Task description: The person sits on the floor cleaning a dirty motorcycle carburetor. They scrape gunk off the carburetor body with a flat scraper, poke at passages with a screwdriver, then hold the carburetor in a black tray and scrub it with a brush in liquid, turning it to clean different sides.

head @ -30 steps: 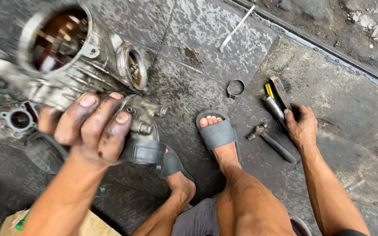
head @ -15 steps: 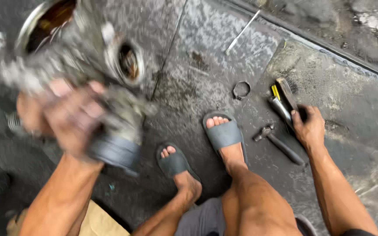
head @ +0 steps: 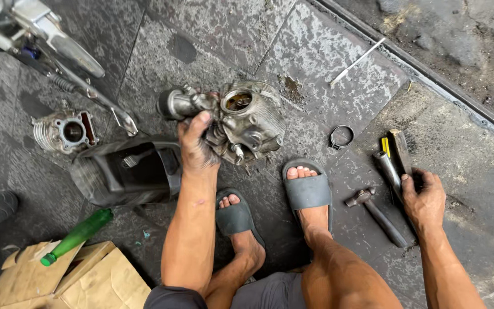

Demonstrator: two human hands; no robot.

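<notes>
Your left hand (head: 196, 146) grips the greasy engine part (head: 241, 123) on the floor.
Your right hand (head: 424, 197) is closed, probably on a tool (head: 389, 170), beside the hammer (head: 378, 214).

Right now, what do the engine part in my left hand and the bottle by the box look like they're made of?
Engine part: likely cast metal, dull grey and grimy, with thin cooling fins on one side. Left hand grips it. Bottle: glossy translucent green, glass or plastic; the look leaves that open. Cardboard box: matte brown, creased flaps.

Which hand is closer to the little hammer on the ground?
Right. The right hand rests on the floor tools just beside the hammer. The left hand is far off, gripping the engine part.
</notes>
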